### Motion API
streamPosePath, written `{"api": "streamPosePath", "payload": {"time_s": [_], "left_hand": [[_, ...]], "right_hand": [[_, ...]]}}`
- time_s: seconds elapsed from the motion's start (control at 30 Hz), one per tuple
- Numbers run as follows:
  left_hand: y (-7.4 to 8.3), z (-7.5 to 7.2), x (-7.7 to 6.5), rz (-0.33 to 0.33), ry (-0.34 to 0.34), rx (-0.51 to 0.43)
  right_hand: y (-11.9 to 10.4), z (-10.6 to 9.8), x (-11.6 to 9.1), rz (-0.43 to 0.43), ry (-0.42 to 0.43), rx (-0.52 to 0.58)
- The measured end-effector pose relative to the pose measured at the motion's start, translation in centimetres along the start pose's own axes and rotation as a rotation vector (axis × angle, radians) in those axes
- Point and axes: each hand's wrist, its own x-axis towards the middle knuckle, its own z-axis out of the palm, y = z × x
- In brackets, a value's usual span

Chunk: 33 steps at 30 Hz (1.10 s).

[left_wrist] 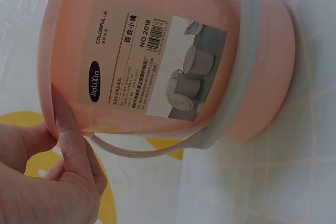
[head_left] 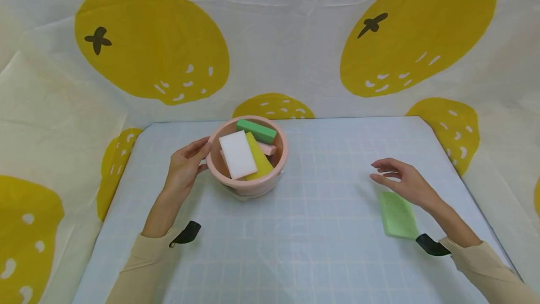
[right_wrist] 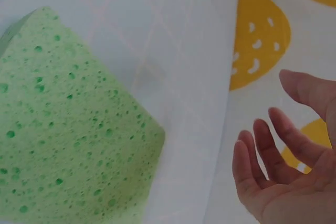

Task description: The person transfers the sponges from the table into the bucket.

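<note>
My left hand (head_left: pixel 185 165) pinches the rim of a pink bucket (head_left: pixel 213 165) between thumb and fingers at its left side. In the left wrist view the bucket (left_wrist: pixel 273 61) shows a printed label (left_wrist: pixel 152 66) and a grey handle (left_wrist: pixel 142 153). Inside it lie a white sponge (head_left: pixel 237 154), a yellow sponge (head_left: pixel 260 161), a green block (head_left: pixel 256 131) and pink pieces (head_left: pixel 267 148) partly hidden beneath. My right hand (head_left: pixel 405 182) hovers with loosely bent fingers, holding nothing. Just below it a light green porous sponge (head_left: pixel 398 217) lies flat on the table; the right wrist view shows this sponge (right_wrist: pixel 79 124) apart from the fingers.
A pale blue checked cloth (head_left: pixel 312 238) covers the table. White sheeting with yellow fruit prints (head_left: pixel 156 36) hangs behind and along both sides. Black straps (head_left: pixel 185 233) show at both sleeve cuffs.
</note>
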Motion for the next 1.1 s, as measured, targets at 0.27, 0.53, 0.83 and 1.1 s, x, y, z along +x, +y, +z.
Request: {"api": "streamPosePath", "payload": {"time_s": [0.27,0.53,0.83,1.1], "left_hand": [[0.0,0.0,-0.1,0.008,-0.004,0.000],[-0.1,0.0,-0.1,0.005,0.005,0.012],[-0.1,0.0,-0.2,0.012,0.004,0.007],[-0.2,0.0,-0.1,0.013,-0.002,0.012]], "right_hand": [[2.1,-0.4,-1.5,0.057,-0.025,-0.036],[3.8,-0.5,-2.6,0.123,-0.024,-0.089],[5.1,-0.7,-3.7,0.165,-0.037,-0.138],[6.6,-1.0,-4.9,0.212,-0.079,-0.129]]}}
